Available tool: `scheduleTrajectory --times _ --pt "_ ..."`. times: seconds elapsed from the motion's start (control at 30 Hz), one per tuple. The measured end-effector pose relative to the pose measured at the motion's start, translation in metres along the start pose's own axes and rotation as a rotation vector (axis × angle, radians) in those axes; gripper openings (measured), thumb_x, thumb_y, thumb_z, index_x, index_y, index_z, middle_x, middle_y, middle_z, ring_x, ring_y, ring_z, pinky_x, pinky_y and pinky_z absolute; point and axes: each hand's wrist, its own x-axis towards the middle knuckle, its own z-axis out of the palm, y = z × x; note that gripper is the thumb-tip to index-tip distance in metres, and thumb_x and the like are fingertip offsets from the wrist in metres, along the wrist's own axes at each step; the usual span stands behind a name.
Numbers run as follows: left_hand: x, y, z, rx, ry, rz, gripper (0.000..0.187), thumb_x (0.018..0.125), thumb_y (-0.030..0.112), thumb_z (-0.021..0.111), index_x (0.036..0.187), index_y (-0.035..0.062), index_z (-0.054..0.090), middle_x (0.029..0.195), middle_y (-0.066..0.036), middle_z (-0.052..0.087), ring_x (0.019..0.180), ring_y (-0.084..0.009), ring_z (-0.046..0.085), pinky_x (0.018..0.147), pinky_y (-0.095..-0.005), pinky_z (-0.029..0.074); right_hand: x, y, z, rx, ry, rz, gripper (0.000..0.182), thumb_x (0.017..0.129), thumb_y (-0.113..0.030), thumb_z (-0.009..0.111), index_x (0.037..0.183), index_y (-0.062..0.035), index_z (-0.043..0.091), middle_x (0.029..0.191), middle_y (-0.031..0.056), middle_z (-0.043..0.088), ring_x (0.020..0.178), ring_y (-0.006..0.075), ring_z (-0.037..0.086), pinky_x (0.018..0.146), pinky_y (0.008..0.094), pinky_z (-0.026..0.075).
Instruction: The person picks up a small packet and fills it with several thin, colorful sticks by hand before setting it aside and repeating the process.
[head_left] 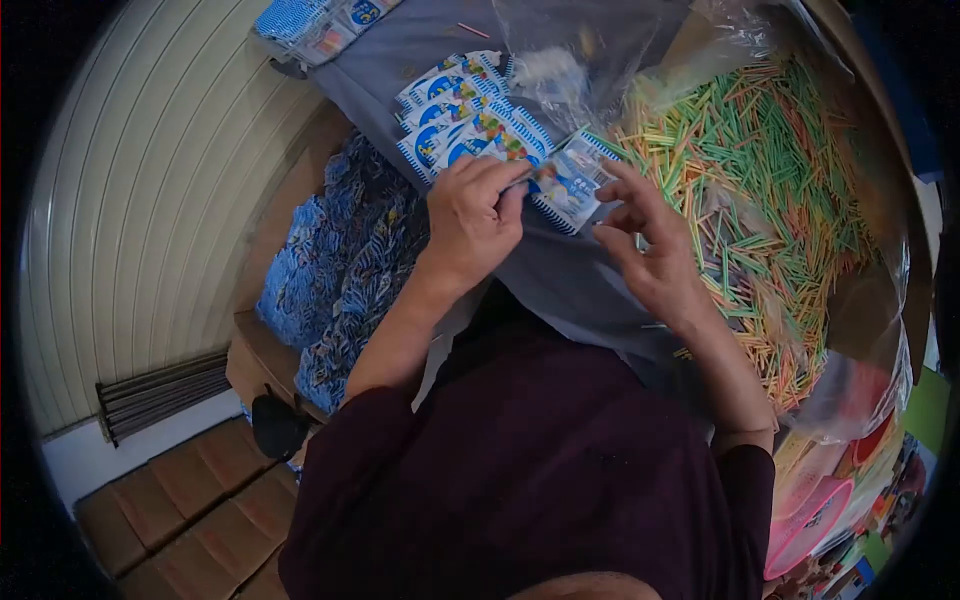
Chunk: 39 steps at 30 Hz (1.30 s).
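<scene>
A small blue-and-white printed packet (572,185) lies tilted between my hands at the front of the grey cloth. My left hand (474,215) is closed, thumb and forefinger pinched at the packet's left edge. My right hand (650,245) is at the packet's right side, its fingers curved and thumb apart; whether a fingertip touches the packet is hard to see. Beyond my left hand, several similar packets (450,112) overlap in a fanned row. To the right of my right hand lies a large heap of thin green, yellow and orange sticks (770,150) in clear plastic.
On the left, a cardboard box (262,345) holds many blue packets (345,270). A clear bag (560,75) lies on the grey cloth (390,55) at the back. More packets (325,28) are stacked at the far left corner. Brown cartons (190,490) stand lower left.
</scene>
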Motion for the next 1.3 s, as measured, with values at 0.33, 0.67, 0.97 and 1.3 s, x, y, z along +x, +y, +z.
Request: scheduleTrajectory --times 0.33,0.67,0.97,1.3 --pt "0.018 -0.048 0.01 0.422 0.064 0.19 0.014 0.074 0.012 0.067 0.087 0.0121 0.067 0.084 -0.003 0.059 0.084 -0.0263 0.055 0.069 -0.0421 0.042 0.047 0.026 0.063 -1.1 -0.192 -0.562 0.023 0.071 -0.012 0.063 0.093 -0.0076 0.067 0.106 0.0043 0.062 0.107 0.0219 0.051 0.081 0.0462 0.037" --pt "0.009 -0.037 -0.002 0.442 -0.1 0.177 0.036 0.078 0.005 0.071 0.113 0.0074 0.068 0.102 -0.01 0.06 0.093 -0.0292 0.054 0.084 -0.0413 0.044 -0.013 0.025 -0.084 -1.251 0.251 -0.406 0.029 0.069 -0.014 0.069 0.098 -0.0155 0.07 0.106 0.0028 0.066 0.108 0.0237 0.055 0.086 0.0524 0.038" --pt "0.028 0.052 0.046 0.202 -0.236 0.205 0.02 0.073 0.018 0.078 0.085 0.0066 0.066 0.092 -0.009 0.057 0.081 -0.0296 0.056 0.069 -0.0419 0.046 0.014 0.045 -0.176 -1.377 0.23 0.171 0.035 0.08 -0.036 0.068 0.096 -0.0045 0.07 0.098 0.0113 0.068 0.095 0.0316 0.064 0.078 0.0523 0.047" --pt "0.015 0.038 0.071 0.354 -0.24 0.327 0.008 0.069 0.003 0.064 0.074 0.0036 0.058 0.084 -0.01 0.056 0.078 -0.0309 0.057 0.062 -0.0394 0.048 0.064 0.07 -0.169 -1.481 0.139 0.348 0.025 0.077 -0.019 0.065 0.098 -0.0061 0.069 0.096 0.0154 0.068 0.093 0.033 0.066 0.079 0.0495 0.046"
